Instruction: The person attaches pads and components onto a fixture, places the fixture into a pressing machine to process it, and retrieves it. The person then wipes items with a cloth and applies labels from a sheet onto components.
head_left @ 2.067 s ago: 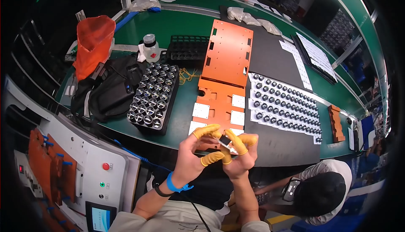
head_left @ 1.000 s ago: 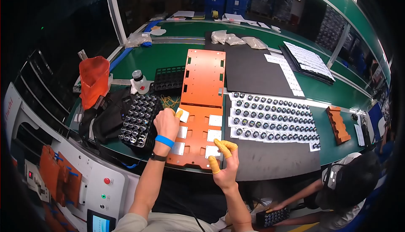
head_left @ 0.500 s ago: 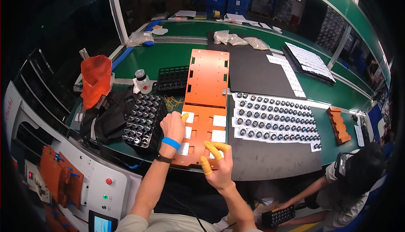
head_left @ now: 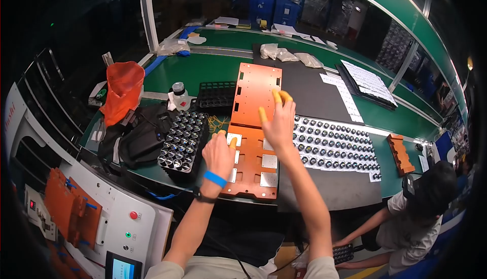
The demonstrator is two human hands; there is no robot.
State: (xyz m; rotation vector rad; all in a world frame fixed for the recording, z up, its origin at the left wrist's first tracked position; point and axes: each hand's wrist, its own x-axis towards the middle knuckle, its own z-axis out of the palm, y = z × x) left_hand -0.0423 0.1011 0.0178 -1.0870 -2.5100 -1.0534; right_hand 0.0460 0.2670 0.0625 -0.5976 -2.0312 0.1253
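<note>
My left hand (head_left: 218,156), with yellow finger covers and a blue wristband, is at the left edge of the lower orange plate (head_left: 248,152). Its thumb and index tips are apart near a white square (head_left: 234,139); its other fingers are mostly hidden. More white squares lie along both sides of that plate. Further up, my right hand (head_left: 276,112) is over the right side of the upper orange panel (head_left: 253,89), fingers spread, nothing visible between them. Left of my left hand stands a black tray of shiny round parts (head_left: 178,144).
Right of the plates, rows of dark round parts on white cards (head_left: 332,147) lie on a black mat (head_left: 324,190). A bottle (head_left: 180,99), empty-celled black tray (head_left: 215,94) and orange bag (head_left: 123,89) are at the back left. A co-worker (head_left: 421,218) is at the lower right.
My right hand has moved up from the lower plate's right side to the upper panel. My left hand stays near the upper left white square. The view has shifted slightly.
</note>
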